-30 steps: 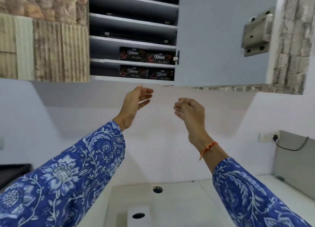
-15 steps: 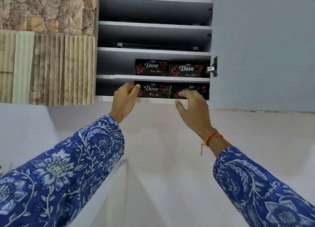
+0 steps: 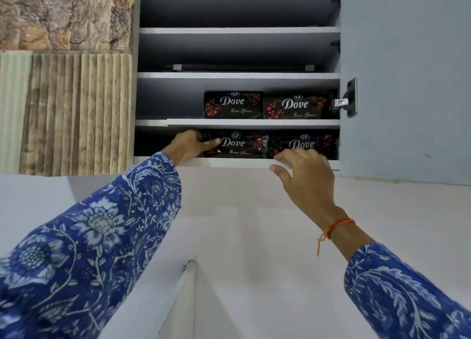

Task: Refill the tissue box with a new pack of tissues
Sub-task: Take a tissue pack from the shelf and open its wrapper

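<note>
While the tissue box itself is out of view, the refill stands at its first step: fetching a new pack from the open wall cabinet (image 3: 239, 50) at the top centre of the frame. Four black packs lie on its two lowest shelves, two on each. The left hand (image 3: 190, 145) grips the left end of the lower-left tissue pack (image 3: 239, 145), thumb across its front face, fingers hidden behind it; the pack has not yet left the bottom shelf (image 3: 239, 162). The right hand (image 3: 303, 175) is spread and holds nothing, fingertips at the shelf edge just under the lower-right pack (image 3: 303, 143). Drawing the pack out, opening it and loading the box all appear to remain.

No bench shows here. A plain white wall fills the lower middle, textured stone-look panels (image 3: 66, 83) cover the upper left, and the open grey cabinet door (image 3: 407, 71) with its hinge takes the upper right.
</note>
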